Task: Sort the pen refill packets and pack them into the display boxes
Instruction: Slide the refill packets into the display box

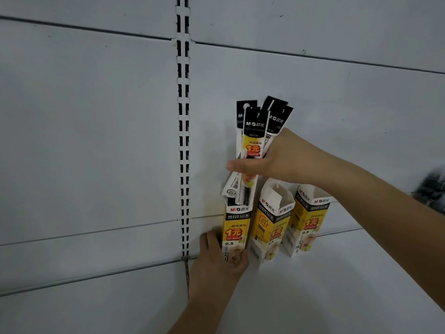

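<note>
Three yellow, black and white display boxes stand upright in a row on a white shelf against the back panel. My left hand (222, 259) grips the lower part of the left box (237, 227). My right hand (272, 162) holds a bunch of pen refill packets (254, 141) with black tops. Their lower ends reach into the left box's open top. The middle box (269, 227) is open at the top with its flap up. The right box (307, 220) is partly hidden behind my right forearm.
The white shelf (337, 285) stretches toward me and to the right. A slotted vertical upright (183, 141) runs down the grey back panel just left of the boxes. A dark blurred object (431, 189) sits at the right edge.
</note>
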### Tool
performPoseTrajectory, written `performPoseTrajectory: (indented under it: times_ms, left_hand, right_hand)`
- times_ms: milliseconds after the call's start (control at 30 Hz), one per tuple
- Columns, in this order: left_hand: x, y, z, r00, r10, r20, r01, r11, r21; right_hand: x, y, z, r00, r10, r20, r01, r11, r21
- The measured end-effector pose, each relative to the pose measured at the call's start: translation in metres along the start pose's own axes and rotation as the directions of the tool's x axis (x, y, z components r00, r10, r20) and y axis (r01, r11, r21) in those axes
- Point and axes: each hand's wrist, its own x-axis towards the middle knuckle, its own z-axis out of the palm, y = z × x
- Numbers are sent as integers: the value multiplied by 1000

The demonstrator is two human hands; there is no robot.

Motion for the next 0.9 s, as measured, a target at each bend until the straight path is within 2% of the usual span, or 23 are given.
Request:
performPoseTrajectory:
  times_ms: [100, 300, 433, 533, 667, 900]
  left_hand:
    - [0, 0, 1, 1000, 6, -6, -6, 1000, 11]
    - [0, -1, 1, 1000, 22, -19, -22, 1000, 5]
    - [-1, 0, 2, 999, 36, -27, -35, 999, 30]
    - [0, 0, 1, 1000, 26, -9, -25, 999, 42]
    - [0, 0, 1, 1000, 20, -4, -20, 999, 39]
    - [0, 2, 0, 1000, 14, -10, -14, 999, 34]
  right_hand:
    - [4, 5, -1, 997, 58, -43, -53, 993, 102]
    - [12, 8, -10, 994, 79, 81, -78, 997, -20]
    - [15, 6, -9, 991, 57, 125, -39, 990, -136]
    - [15, 0, -10, 984, 46, 174, -21, 990, -142]
    - [15, -7, -7, 977, 44, 208, -48, 999, 15]
    - [13, 5, 1, 993, 38, 108, -54, 988, 143]
